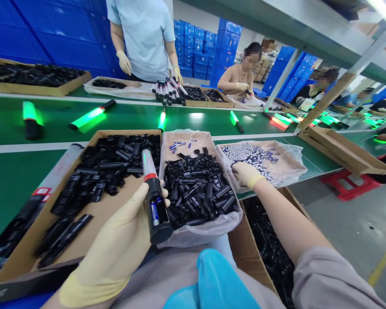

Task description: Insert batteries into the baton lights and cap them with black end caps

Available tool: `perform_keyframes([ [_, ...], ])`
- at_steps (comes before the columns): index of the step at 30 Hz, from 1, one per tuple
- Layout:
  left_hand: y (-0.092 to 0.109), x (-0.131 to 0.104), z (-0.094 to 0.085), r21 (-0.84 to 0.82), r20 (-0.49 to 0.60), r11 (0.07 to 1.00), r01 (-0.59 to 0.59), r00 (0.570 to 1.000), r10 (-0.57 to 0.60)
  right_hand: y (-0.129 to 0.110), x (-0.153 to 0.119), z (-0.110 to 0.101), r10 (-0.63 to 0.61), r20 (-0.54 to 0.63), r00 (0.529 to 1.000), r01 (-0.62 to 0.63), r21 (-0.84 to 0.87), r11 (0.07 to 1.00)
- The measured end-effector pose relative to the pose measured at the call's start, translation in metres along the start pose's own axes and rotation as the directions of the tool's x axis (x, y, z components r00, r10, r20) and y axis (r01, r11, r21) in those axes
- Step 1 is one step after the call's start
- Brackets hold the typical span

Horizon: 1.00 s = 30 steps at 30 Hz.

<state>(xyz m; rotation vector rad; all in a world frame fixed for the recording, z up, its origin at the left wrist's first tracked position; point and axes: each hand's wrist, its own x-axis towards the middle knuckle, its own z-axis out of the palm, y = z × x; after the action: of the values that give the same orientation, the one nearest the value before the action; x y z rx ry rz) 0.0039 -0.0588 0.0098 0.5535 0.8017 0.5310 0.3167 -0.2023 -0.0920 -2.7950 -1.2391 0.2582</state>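
Observation:
My left hand point(116, 240), in a pale yellow glove, is wrapped round a light stick point(154, 201) with a clear tube on top, a red ring and a black handle. The handle's compartment is uncovered and a blue battery point(155, 213) shows inside. Over at the right, my gloved right hand point(247, 174) reaches into a lined tray point(289, 165) of small batteries point(244, 154); its fingertips are among them, and what they hold, if anything, is hidden. Between my hands lies a lined tray point(209, 227) of black plastic parts point(193, 189), with a few loose batteries at its far end.
A cardboard box point(116, 210) of black parts stands at the left. Lit green sticks point(90, 116) lie on the green conveyor point(196, 122) beyond. Across it, people work beside trays. Another box of black parts point(270, 236) sits low at the right, near a red stool point(350, 184).

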Motion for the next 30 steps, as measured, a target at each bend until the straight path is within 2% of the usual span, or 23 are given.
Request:
perform_keyframes([
  [4, -0.004, 0.008, -0.012, 0.017, 0.022, 0.999, 0.033, 0.999, -0.034, 0.003, -0.018, -0.016, 0.058, -0.064, 0.996, -0.053, 0.079, 0.995],
  [6, -0.004, 0.01, -0.015, 0.002, 0.044, 0.998, 0.07, 0.997, -0.07, -0.011, -0.04, -0.027, 0.042, -0.122, 0.992, -0.023, 0.153, 0.988],
  [8, -0.005, 0.01, -0.018, -0.004, 0.07, 0.995, 0.096, 0.993, -0.095, -0.04, -0.067, -0.038, -0.021, -0.191, 0.981, 0.095, 0.387, 0.917],
  [9, -0.005, 0.011, -0.02, -0.002, 0.09, 0.995, 0.101, 0.991, -0.101, -0.059, -0.081, -0.043, -0.057, -0.226, 0.972, 0.177, 0.554, 0.813],
  [10, -0.006, 0.011, -0.022, 0.001, 0.116, 0.995, 0.102, 0.988, -0.101, -0.081, -0.093, -0.048, -0.089, -0.254, 0.963, 0.249, 0.713, 0.656],
  [12, -0.007, 0.011, -0.029, 0.0, 0.195, 0.996, 0.087, 0.977, -0.085, -0.128, -0.115, -0.054, -0.144, -0.268, 0.953, 0.303, 0.885, 0.354],
  [13, -0.007, 0.012, -0.033, -0.005, 0.235, 0.998, 0.07, 0.97, -0.067, -0.15, -0.122, -0.056, -0.169, -0.263, 0.95, 0.301, 0.913, 0.276],
  [14, -0.006, 0.011, -0.039, -0.012, 0.27, 0.999, 0.048, 0.962, -0.043, -0.172, -0.128, -0.057, -0.189, -0.257, 0.948, 0.299, 0.922, 0.245],
  [15, -0.005, 0.011, -0.045, -0.017, 0.294, 1.0, 0.02, 0.956, -0.014, -0.191, -0.132, -0.057, -0.206, -0.255, 0.945, 0.303, 0.92, 0.248],
  [17, -0.002, 0.01, -0.059, -0.028, 0.311, 0.999, -0.038, 0.949, 0.045, -0.222, -0.135, -0.054, -0.257, -0.264, 0.93, 0.339, 0.885, 0.32],
  [20, 0.005, 0.009, -0.083, -0.04, 0.313, 0.993, -0.115, 0.942, 0.122, -0.25, -0.134, -0.048, -0.387, -0.255, 0.886, 0.424, 0.783, 0.455],
  [22, 0.011, 0.009, -0.098, -0.048, 0.299, 0.987, -0.15, 0.941, 0.158, -0.263, -0.133, -0.043, -0.464, -0.271, 0.843, 0.505, 0.696, 0.51],
  [24, 0.017, 0.008, -0.112, -0.075, 0.274, 0.983, -0.167, 0.944, 0.182, -0.276, -0.133, -0.037, -0.525, -0.345, 0.778, 0.619, 0.57, 0.541],
  [27, 0.028, 0.005, -0.129, -0.115, 0.193, 0.968, -0.222, 0.951, 0.241, -0.298, -0.134, -0.029, -0.653, -0.434, 0.621, 0.784, 0.324, 0.53],
  [30, 0.046, 0.001, -0.144, -0.11, 0.106, 0.953, -0.281, 0.95, 0.293, -0.315, -0.127, -0.027, -0.791, -0.423, 0.443, 0.896, 0.167, 0.412],
])
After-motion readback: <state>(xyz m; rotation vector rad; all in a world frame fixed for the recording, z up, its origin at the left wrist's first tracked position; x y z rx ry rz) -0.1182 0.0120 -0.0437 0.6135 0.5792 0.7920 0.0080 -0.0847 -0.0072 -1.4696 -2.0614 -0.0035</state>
